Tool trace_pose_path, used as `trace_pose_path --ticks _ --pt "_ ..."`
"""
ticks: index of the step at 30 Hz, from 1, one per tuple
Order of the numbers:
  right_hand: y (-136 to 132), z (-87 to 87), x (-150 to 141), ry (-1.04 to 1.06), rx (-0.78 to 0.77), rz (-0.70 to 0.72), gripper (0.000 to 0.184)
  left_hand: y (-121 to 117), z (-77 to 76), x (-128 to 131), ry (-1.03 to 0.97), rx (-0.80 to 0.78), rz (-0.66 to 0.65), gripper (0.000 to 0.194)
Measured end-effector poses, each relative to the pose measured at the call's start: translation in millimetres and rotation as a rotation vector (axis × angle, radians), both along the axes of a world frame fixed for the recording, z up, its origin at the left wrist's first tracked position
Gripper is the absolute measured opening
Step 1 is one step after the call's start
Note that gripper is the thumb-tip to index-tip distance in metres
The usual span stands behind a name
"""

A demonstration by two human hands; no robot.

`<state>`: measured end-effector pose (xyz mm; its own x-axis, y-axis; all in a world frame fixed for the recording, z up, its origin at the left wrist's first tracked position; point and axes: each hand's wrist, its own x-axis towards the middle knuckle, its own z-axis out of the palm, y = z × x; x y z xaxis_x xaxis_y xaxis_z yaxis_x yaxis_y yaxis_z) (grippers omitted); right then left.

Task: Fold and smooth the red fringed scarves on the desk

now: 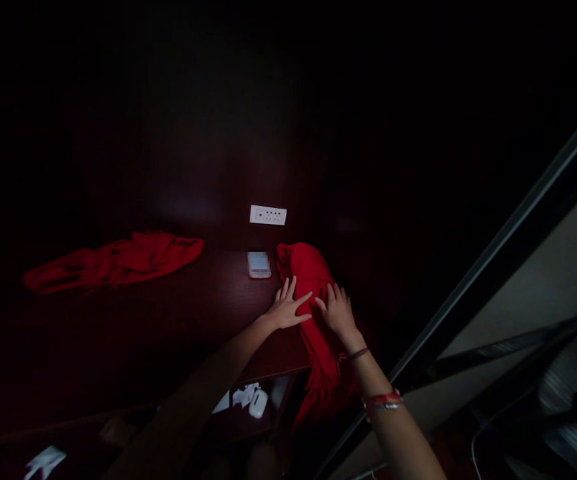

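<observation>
Two red cloths on the dark wooden bench point(228, 293) here, one cloth point(118, 261) bunched at the left and the other cloth point(313, 283) at the right end with its fringe over the edge, and both hands are on that one, left hand point(288, 308) and right hand point(339, 312) each in a wide, spread-finger grip. One pixelated phone-like item point(259, 265) lies between the cloths, one white socket plate point(268, 215) sits on the wall above, one white case point(258, 404) is on the shelf below, and shadow swallows the room's far edges and the lower left.
</observation>
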<state>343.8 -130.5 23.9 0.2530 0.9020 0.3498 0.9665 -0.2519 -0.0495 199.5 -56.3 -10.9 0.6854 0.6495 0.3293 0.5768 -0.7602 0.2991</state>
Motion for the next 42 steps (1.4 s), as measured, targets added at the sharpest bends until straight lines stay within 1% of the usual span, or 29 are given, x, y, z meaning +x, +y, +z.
trace_pose_path --ticks 2,4,6,8,10,13,15,18,20,23,26,29,32,35,38,42 --pt "15 -6.2 4 0.000 -0.028 0.032 0.060 -3 -3.5 -1 0.038 -0.025 0.011 0.063" --pt "24 -17.4 11 0.013 -0.091 0.048 0.060 -6 -8.1 -1 0.065 -0.066 0.025 0.063" --pt "28 -27.8 19 0.037 -0.144 0.048 0.061 -8 -11.2 -1 0.080 -0.090 0.023 0.062" --pt "28 -32.2 23 0.052 -0.137 0.038 0.061 -9 -11.0 -1 0.093 -0.093 0.008 0.062" --pt "26 -28.6 21 0.045 -0.085 0.035 0.060 -9 -7.5 -3 0.099 -0.081 -0.006 0.063" --pt "25 -12.4 7 0.020 0.006 0.074 0.058 -5 1.0 -16 0.092 -0.046 -0.020 0.064" --pt "27 0.1 -10 0.015 0.055 0.127 0.058 -1 6.2 -34 0.093 -0.034 -0.006 0.065" --pt "36 14.0 -43 0.019 0.110 0.217 0.058 9 10.4 -77 0.131 -0.031 0.071 0.065" --pt "46 18.1 -67 0.032 0.112 0.293 0.057 16 10.9 -114 0.166 -0.027 0.164 0.063" --pt "66 15.9 -105 0.073 0.086 0.414 0.056 28 8.8 -176 0.205 -0.026 0.364 0.060" --pt "90 4.8 -144 0.133 0.050 0.507 0.053 35 3.1 -233 0.215 -0.006 0.590 0.058" --pt "111 -12.0 -182 0.190 -0.026 0.562 0.052 41 -6.4 -275 0.194 0.018 0.805 0.056" --pt "128 -28.9 -217 0.225 -0.108 0.603 0.052 49 -15.8 -296 0.112 0.017 1.034 0.056" --pt "145 -40.6 -247 0.236 -0.145 0.656 0.051 61 -20.7 -303 0.032 0.003 1.229 0.059" --pt "165 -44.8 -273 0.239 -0.141 0.695 0.051 73 -21.2 -305 -0.039 0.006 1.339 0.060" --pt "197 -41.9 -305 0.226 -0.113 0.760 0.049 86 -21.1 -311 -0.145 0.039 1.415 0.061"
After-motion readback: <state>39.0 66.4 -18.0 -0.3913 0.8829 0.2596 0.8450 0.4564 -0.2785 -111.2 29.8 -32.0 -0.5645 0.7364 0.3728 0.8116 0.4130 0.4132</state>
